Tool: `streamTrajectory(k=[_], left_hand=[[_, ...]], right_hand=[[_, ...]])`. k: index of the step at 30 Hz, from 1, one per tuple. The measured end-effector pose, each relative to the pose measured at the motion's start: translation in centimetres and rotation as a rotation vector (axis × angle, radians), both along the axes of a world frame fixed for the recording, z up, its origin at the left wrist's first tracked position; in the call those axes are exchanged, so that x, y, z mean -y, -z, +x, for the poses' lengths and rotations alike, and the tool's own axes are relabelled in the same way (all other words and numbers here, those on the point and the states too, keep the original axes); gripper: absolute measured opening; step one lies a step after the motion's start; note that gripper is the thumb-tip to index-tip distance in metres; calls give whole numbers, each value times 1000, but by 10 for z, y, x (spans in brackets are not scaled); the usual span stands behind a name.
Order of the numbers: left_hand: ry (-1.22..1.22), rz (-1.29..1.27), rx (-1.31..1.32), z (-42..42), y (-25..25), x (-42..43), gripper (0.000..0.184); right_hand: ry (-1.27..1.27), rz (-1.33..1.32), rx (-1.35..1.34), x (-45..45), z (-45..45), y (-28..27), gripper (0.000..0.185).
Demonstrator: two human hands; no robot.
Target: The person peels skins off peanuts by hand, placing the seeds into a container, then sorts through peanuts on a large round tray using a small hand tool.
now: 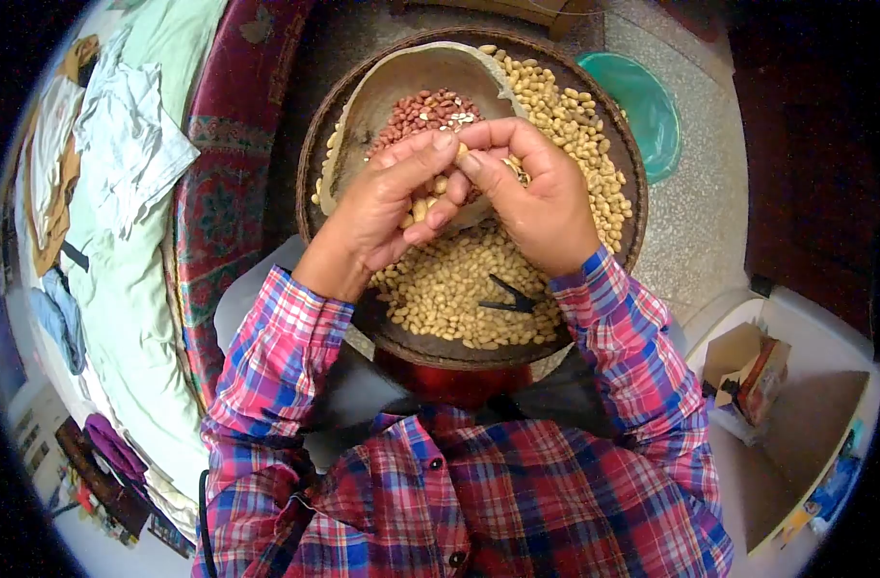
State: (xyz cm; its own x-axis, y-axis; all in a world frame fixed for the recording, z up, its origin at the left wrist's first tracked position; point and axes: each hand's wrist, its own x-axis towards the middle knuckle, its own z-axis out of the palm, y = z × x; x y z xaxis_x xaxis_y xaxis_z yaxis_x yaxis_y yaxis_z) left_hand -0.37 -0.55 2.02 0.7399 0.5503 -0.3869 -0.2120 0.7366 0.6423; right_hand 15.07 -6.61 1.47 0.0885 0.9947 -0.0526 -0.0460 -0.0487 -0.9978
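My left hand [387, 197] is curled around several unshelled peanuts [422, 208] in its fingers. My right hand [544, 197] meets it thumb to thumb, and a single peanut [463, 151] is pinched between the fingertips. Both hands are above the near edge of a pale bowl [358, 111] with reddish shelled kernels [422, 118] inside. The bowl rests in a wide round basket tray [637, 207]. Unshelled peanuts [449, 289] cover the tray's near part and its right side. A black V-shaped tool [507, 297] lies on them, below my right hand.
A green bin [642, 116] with a liner stands on the speckled floor [695, 212] beyond the tray's right side. To the left is a bed [136, 279] with clothes [136, 135] on it. An open container with cardboard [734, 356] is at lower right.
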Motion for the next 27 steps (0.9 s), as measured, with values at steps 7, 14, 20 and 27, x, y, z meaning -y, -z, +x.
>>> streamTrajectory(k=[7,14,20,27], left_hand=[[-15,-7,-5,1,-1,1,40],[-37,69,-113,3,-1,4,35],[2,114,-116,2,-5,5,31],[-27,249,-350,3,-5,2,27]], right_hand=[[60,80,175,1,-2,-4,16],[93,66,253,1,-1,6,19],[107,135,379,1,-2,1,20],[124,140,481,0,-7,2,16]])
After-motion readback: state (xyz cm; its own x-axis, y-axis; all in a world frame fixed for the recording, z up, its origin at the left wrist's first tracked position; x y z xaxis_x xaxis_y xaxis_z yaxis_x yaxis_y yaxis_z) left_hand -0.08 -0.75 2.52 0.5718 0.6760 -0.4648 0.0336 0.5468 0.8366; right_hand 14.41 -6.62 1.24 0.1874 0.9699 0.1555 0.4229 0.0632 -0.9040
